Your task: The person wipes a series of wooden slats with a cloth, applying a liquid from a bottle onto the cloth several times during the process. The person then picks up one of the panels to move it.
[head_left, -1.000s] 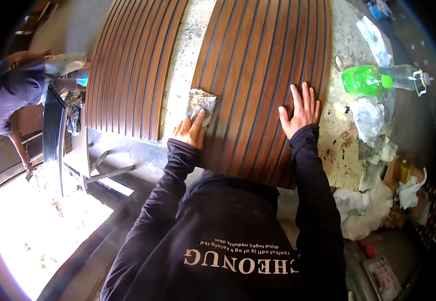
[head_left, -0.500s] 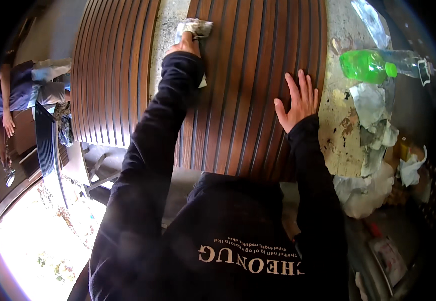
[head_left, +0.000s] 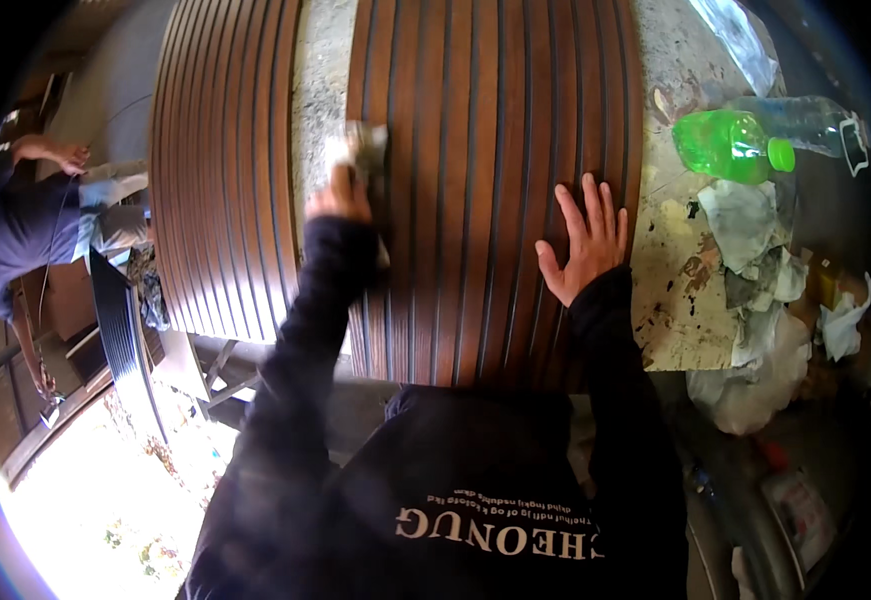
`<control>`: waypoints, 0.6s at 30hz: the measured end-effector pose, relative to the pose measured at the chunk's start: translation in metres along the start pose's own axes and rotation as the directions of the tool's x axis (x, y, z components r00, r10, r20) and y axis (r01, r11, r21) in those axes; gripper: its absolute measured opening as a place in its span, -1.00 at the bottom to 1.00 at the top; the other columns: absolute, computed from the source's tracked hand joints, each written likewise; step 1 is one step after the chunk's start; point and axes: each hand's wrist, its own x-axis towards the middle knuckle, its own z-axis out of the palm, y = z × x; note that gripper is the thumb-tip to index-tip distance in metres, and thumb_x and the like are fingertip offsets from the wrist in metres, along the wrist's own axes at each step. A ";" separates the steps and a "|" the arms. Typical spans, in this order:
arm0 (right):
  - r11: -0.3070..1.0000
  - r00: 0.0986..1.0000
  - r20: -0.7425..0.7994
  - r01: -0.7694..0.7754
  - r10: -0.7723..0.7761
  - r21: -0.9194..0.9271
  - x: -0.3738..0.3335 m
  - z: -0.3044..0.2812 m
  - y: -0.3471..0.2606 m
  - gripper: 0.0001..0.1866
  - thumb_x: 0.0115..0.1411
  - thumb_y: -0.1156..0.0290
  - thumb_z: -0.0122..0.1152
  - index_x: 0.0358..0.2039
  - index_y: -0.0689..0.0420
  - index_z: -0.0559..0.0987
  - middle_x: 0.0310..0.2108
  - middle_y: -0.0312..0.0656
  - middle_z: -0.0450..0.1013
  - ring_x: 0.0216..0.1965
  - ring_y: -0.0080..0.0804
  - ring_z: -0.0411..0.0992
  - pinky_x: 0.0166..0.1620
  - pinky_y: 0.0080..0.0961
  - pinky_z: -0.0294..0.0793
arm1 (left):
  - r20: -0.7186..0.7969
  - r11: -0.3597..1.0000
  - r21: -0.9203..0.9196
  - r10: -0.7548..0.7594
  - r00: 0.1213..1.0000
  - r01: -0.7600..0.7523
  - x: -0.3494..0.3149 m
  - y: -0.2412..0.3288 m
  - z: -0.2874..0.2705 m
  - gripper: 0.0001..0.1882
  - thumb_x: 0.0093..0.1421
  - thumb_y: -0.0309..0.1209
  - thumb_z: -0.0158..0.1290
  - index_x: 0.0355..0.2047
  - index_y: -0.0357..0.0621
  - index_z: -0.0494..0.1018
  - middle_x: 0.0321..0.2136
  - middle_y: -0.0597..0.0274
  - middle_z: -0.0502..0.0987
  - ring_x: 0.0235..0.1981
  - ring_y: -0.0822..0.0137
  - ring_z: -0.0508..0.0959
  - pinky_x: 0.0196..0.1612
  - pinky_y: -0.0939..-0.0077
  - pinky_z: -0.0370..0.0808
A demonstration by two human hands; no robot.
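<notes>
A dark brown slatted wood panel lies lengthwise before me, with dark grooves between its slats. My left hand is closed on a crumpled pale rag at the panel's left edge; hand and rag are slightly blurred. On the right part of the same panel my right hand rests flat, fingers spread, holding nothing. To the left, across a strip of stained worktop, lies a second slatted panel.
A green bottle and a clear bottle lie on the right worktop, above crumpled cloths. A white plastic bag hangs beside them. At far left a person stands near a dark ribbed panel.
My left hand and the rag have moved toward me along the panel's left edge. My right hand still lies flat. At left the other person has shifted, one arm now raised.
</notes>
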 end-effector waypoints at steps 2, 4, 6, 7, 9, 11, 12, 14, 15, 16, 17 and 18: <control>1.000 1.000 0.027 0.006 -0.005 -0.015 0.000 -0.001 0.000 -0.32 0.12 -0.07 -0.04 0.25 -0.19 0.16 0.31 -0.12 -0.06 0.32 -0.06 -0.11 0.25 0.11 -0.14 | -0.043 1.000 0.014 0.009 0.999 -0.008 0.083 0.000 0.022 -0.80 0.16 -0.24 -0.04 -0.25 -0.02 0.33 -0.62 -0.14 0.49 -0.55 -0.18 0.49 -0.49 0.03 0.44; 1.000 0.999 0.044 0.008 -0.007 -0.025 0.000 0.001 0.000 -0.31 0.12 -0.11 -0.05 0.25 -0.19 0.16 0.31 -0.10 -0.05 0.31 -0.02 -0.09 0.23 0.16 -0.12 | -0.073 0.999 0.024 0.026 0.997 -0.024 0.159 -0.010 0.049 -0.78 0.16 -0.18 -0.03 -0.28 0.00 0.39 -0.48 -0.13 0.52 -0.48 -0.19 0.49 -0.42 -0.07 0.41; 1.000 0.998 0.061 -0.003 0.004 -0.024 0.002 -0.003 -0.003 -0.32 0.12 -0.10 -0.04 0.24 -0.18 0.18 0.31 -0.10 -0.05 0.31 -0.01 -0.09 0.24 0.14 -0.13 | -0.191 0.994 -0.047 0.084 0.978 -0.094 0.215 -0.011 0.063 -0.77 0.16 -0.17 -0.05 -0.26 0.01 0.39 -0.53 -0.15 0.51 -0.45 -0.21 0.50 -0.41 -0.08 0.41; 1.000 0.998 0.057 0.007 -0.006 -0.019 0.004 -0.002 -0.003 -0.32 0.12 -0.09 -0.04 0.23 -0.17 0.19 0.30 -0.10 -0.05 0.31 -0.01 -0.08 0.24 0.14 -0.13 | -0.187 0.996 -0.047 0.063 0.980 -0.072 0.230 -0.013 0.063 -0.77 0.17 -0.17 -0.06 -0.26 0.01 0.39 -0.53 -0.15 0.51 -0.45 -0.21 0.50 -0.41 -0.08 0.41; 1.000 1.000 0.017 0.017 -0.017 -0.015 0.004 -0.007 -0.004 -0.33 0.10 -0.05 0.00 0.22 -0.15 0.20 0.30 -0.08 -0.04 0.30 -0.01 -0.08 0.24 0.12 -0.13 | -0.140 0.998 -0.063 0.022 0.990 -0.031 0.234 -0.003 0.068 -0.76 0.17 -0.18 -0.06 -0.26 0.00 0.39 -0.53 -0.16 0.51 -0.45 -0.21 0.50 -0.40 -0.08 0.41; 0.997 1.000 0.023 0.019 -0.017 -0.070 0.002 -0.007 -0.002 -0.32 0.10 -0.04 0.00 0.22 -0.15 0.20 0.29 -0.07 -0.02 0.30 0.00 -0.07 0.24 0.12 -0.11 | -0.105 0.998 -0.060 -0.019 0.994 0.013 0.210 0.004 0.068 -0.76 0.17 -0.18 -0.07 -0.26 -0.01 0.39 -0.53 -0.16 0.51 -0.44 -0.21 0.50 -0.40 -0.08 0.42; 0.995 0.999 -0.006 0.051 -0.052 -0.088 0.003 -0.005 -0.002 -0.32 0.10 -0.03 0.00 0.22 -0.13 0.19 0.29 -0.07 -0.01 0.29 0.00 -0.06 0.23 0.12 -0.10 | -0.086 0.998 -0.049 -0.044 0.995 0.040 0.190 0.001 0.061 -0.76 0.17 -0.18 -0.08 -0.26 -0.02 0.39 -0.53 -0.16 0.51 -0.44 -0.21 0.50 -0.39 -0.08 0.42; 0.993 0.997 -0.034 0.070 -0.073 -0.093 0.006 -0.003 -0.007 -0.34 0.10 -0.03 0.00 0.21 -0.12 0.20 0.27 -0.06 0.01 0.29 -0.01 -0.05 0.23 0.11 -0.09 | -0.010 0.997 -0.028 -0.070 0.997 0.070 0.134 -0.006 0.047 -0.76 0.18 -0.18 -0.08 -0.26 -0.03 0.39 -0.53 -0.16 0.51 -0.44 -0.21 0.51 -0.39 -0.08 0.42; 0.992 0.997 -0.047 0.057 -0.062 -0.111 0.003 -0.005 -0.005 -0.34 0.11 -0.03 0.00 0.21 -0.12 0.21 0.27 -0.06 0.02 0.29 -0.02 -0.05 0.23 0.10 -0.08 | 0.043 0.997 -0.053 -0.049 0.998 0.051 0.101 0.001 0.039 -0.76 0.18 -0.19 -0.09 -0.26 -0.03 0.39 -0.53 -0.16 0.51 -0.44 -0.21 0.51 -0.38 -0.08 0.42; 0.992 0.997 -0.056 0.054 -0.061 -0.113 0.002 -0.003 -0.003 -0.35 0.11 -0.02 0.01 0.21 -0.13 0.21 0.27 -0.07 0.03 0.29 -0.04 -0.05 0.23 0.08 -0.09 | 0.128 0.991 -0.133 -0.014 0.992 0.031 0.063 0.002 0.025 -0.75 0.18 -0.21 -0.11 -0.24 -0.05 0.39 -0.52 -0.18 0.51 -0.42 -0.23 0.50 -0.36 -0.09 0.41; 0.993 0.994 -0.081 0.069 -0.076 -0.091 0.001 0.003 -0.001 -0.34 0.10 -0.01 0.02 0.22 -0.13 0.20 0.28 -0.09 0.01 0.30 -0.05 -0.06 0.24 0.07 -0.11 | 0.159 0.988 -0.154 0.030 0.987 -0.005 0.016 0.003 -0.002 -0.75 0.18 -0.22 -0.12 -0.24 -0.07 0.37 -0.51 -0.21 0.50 -0.42 -0.26 0.50 -0.36 -0.11 0.41; 0.994 0.994 -0.083 0.067 -0.074 -0.087 0.000 0.005 -0.001 -0.33 0.10 -0.02 0.02 0.22 -0.14 0.20 0.28 -0.09 0.00 0.30 -0.05 -0.07 0.25 0.07 -0.12 | 0.198 0.977 -0.211 0.025 0.980 0.017 -0.029 0.005 -0.026 -0.77 0.17 -0.24 -0.12 -0.25 -0.09 0.35 -0.49 -0.23 0.49 -0.41 -0.27 0.49 -0.35 -0.11 0.40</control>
